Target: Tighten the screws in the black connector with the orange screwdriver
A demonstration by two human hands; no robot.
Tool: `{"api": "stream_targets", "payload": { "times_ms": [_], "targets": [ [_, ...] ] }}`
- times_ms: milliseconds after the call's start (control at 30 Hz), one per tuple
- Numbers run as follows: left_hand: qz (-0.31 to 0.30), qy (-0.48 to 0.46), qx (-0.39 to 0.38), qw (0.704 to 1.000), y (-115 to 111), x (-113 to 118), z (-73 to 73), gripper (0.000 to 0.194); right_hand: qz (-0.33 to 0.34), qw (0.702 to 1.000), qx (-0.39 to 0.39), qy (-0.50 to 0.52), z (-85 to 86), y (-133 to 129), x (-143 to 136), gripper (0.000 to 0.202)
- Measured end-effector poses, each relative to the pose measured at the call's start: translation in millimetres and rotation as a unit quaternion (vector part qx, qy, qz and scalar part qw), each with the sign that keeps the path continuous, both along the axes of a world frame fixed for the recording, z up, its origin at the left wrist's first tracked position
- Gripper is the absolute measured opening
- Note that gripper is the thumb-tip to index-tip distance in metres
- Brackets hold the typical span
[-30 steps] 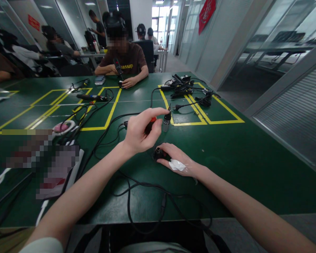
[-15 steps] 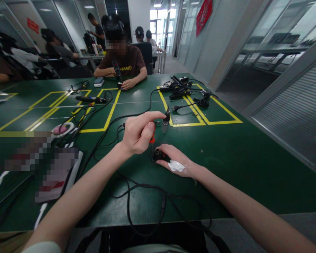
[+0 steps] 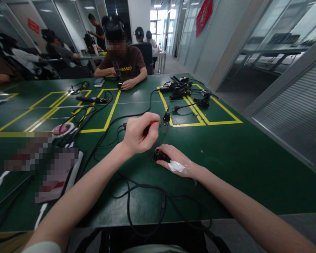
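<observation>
My left hand [image 3: 142, 133] is closed around the red handle of a screwdriver [image 3: 155, 123], whose thin shaft points down. Below it, a small black part [image 3: 157, 154] with a metal ring on top rests on the green table [image 3: 226, 168]. The thumb and fingers of my right hand [image 3: 175, 161] pinch this part from the right, and white tape sticks to the back of that hand. Just beyond both hands stands a black and clear cylindrical piece [image 3: 165, 120] with a pointed tip, upright and untouched.
Black cables [image 3: 144, 186] loop across the near table. Tape [image 3: 64, 129] and a pixelated flat object [image 3: 59, 174] lie left. A cable pile [image 3: 180, 86] sits at the back right. Opposite, a person [image 3: 122, 59] holds a black tool [image 3: 117, 70].
The fingers of my left hand have curled in around the red handle; the index finger was stretched out toward the upright piece before. My right hand has not visibly moved.
</observation>
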State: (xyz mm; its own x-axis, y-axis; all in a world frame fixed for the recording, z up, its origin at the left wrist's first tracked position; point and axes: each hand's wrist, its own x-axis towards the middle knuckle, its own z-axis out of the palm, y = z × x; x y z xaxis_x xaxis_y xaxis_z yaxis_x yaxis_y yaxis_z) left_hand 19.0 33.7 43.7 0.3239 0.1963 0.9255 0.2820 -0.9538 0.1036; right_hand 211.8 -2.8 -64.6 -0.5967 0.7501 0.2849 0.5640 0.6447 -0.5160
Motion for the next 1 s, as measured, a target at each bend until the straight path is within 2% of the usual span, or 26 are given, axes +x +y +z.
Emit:
{"api": "stream_targets", "payload": {
  "times_ms": [233,733,1000],
  "targets": [
    [-0.006,-0.006,-0.018,1.0,-0.7,1.9,-0.3,0.015,0.0,1.0,-0.003,-0.001,1.2,-0.3,0.4,0.026],
    [0.002,-0.001,0.022,1.0,0.1,3.8,0.8,0.013,-0.004,1.0,-0.008,-0.004,1.1,0.2,-0.5,0.025],
    [-0.001,-0.002,-0.005,1.0,-1.8,5.2,-0.1,0.012,-0.001,1.0,-0.005,0.0,0.0,0.6,0.1,0.025]
  ]
}}
